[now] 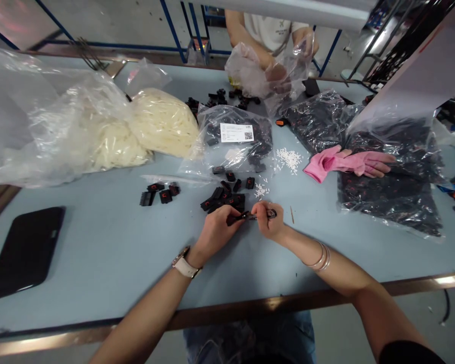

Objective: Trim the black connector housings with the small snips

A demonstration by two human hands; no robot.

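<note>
My left hand [220, 222] is closed on a small black plastic connector [235, 219]. Its thumb and fingers pinch the part just above the table. Facing it, my right hand [268, 218] is wrapped round a slim metal tool with a dark looped end [272, 214], perhaps tweezers. The tool's tip meets the connector or stops very close to it; fingers hide part of both. Just beyond my hands lies a pile of black connectors [227, 199] with red-orange marks. Small white pins [261, 190] are scattered near the right hand, with a larger heap of white pins [288, 159] behind.
A labelled clear bag of black parts [237, 134] lies ahead. Bags of cream-coloured pieces [165, 121] stand left, above a black tablet-like slab [25, 247]. Pink gloves [349, 163] rest on bags of black parts [394, 197] at right. Across the table, a co-worker's hands [278, 76] handle a clear bag.
</note>
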